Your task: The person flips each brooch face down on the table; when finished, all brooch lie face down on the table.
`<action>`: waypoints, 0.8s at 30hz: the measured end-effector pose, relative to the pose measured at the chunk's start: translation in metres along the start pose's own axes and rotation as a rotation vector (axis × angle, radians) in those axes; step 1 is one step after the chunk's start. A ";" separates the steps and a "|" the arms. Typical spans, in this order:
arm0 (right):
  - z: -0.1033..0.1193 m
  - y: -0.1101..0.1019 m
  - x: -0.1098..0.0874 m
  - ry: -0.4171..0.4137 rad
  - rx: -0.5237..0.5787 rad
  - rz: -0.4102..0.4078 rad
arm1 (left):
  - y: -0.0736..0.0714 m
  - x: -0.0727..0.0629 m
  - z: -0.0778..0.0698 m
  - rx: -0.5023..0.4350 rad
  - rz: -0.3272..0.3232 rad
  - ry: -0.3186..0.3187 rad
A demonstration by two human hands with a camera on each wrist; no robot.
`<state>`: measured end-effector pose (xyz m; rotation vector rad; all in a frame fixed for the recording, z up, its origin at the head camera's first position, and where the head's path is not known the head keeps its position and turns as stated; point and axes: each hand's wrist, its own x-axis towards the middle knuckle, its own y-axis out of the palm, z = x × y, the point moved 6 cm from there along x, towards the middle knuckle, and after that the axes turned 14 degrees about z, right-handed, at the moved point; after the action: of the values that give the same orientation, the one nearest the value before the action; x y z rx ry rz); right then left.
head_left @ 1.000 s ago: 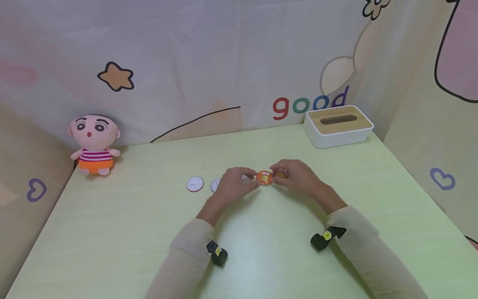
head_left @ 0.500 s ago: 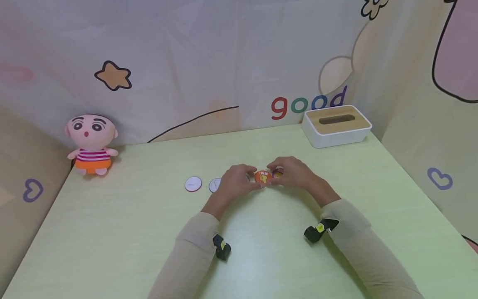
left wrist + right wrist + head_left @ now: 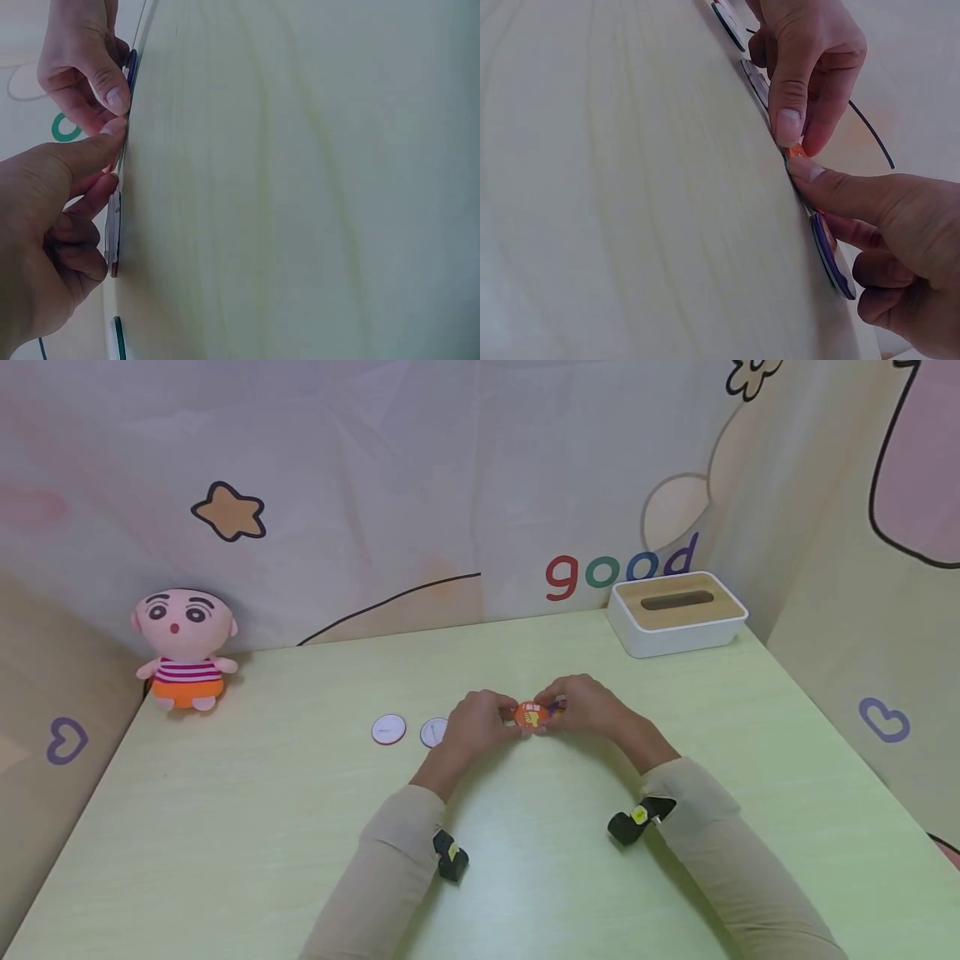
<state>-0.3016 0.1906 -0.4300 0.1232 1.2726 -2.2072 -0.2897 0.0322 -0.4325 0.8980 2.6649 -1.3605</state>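
Observation:
An orange round badge (image 3: 531,716) with a yellow thumb print lies between my two hands, low over the table. My left hand (image 3: 480,724) pinches its left edge with thumb and fingertips. From the other side my right hand (image 3: 587,706) pinches the right edge. A purple-rimmed round badge (image 3: 831,255) sits beside the right fingers, mostly covered by them in the head view. Beneath the left hand is another pale disc (image 3: 113,232), hidden from the head camera. Two white-faced discs (image 3: 388,729) lie farther left in the same row, one partly behind the left hand.
A plush doll (image 3: 187,647) in striped top and orange shorts sits at the back left. At the back right stands a white tissue box (image 3: 678,614) with a wooden lid. A printed cloth (image 3: 375,485) hangs behind the pale table (image 3: 225,843).
Both forearms have shifted slightly inward and forward. The orange badge has turned a little between the fingers, and the right hand now covers more of the purple-rimmed badge.

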 end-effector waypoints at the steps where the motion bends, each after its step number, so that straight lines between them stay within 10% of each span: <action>1: 0.000 0.000 0.000 0.000 0.006 0.001 | 0.000 0.001 0.000 0.005 -0.002 0.000; 24: -0.001 -0.001 0.000 -0.098 0.039 -0.041 | -0.001 0.002 -0.003 0.037 -0.034 0.009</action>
<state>-0.3018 0.1918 -0.4300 0.0039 1.1889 -2.2451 -0.2914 0.0344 -0.4303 0.8689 2.6824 -1.4204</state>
